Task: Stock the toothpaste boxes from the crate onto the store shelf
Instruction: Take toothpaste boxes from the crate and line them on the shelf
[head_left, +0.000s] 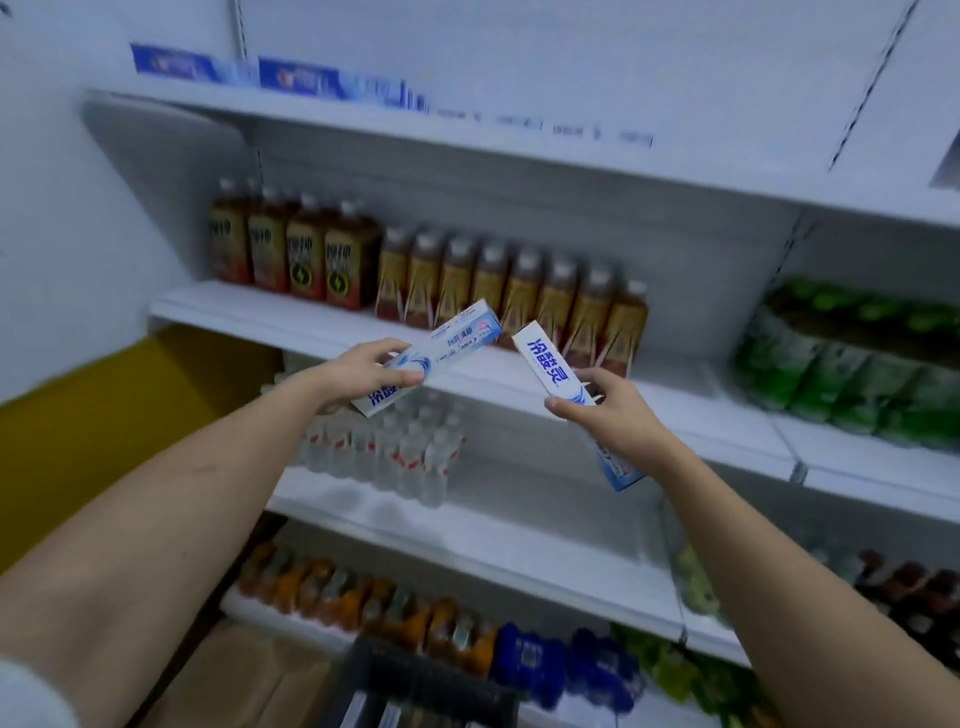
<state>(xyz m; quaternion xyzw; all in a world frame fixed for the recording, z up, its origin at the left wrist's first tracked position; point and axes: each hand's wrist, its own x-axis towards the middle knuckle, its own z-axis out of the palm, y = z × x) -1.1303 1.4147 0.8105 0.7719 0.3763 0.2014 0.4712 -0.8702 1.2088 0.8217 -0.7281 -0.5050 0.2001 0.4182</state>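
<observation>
My left hand (366, 371) grips a white and blue toothpaste box (447, 343) that slants up to the right, in front of the drinks shelf. My right hand (602, 408) holds a second toothpaste box (550, 366) by its middle, its upper end tilted left and its lower end (618, 467) showing below the hand. Two blue and white toothpaste boxes (176, 65) (311, 80) lie in a row at the left of the top shelf (519, 140). A dark crate (426, 680) sits at the bottom edge, its contents barely visible.
Brown drink bottles (467, 280) line the second shelf. Clear water bottles (410, 452) stand on the third shelf, orange and blue bottles (415, 618) below. Green packs (857, 358) fill the right bay. A yellow surface (104, 415) lies at left.
</observation>
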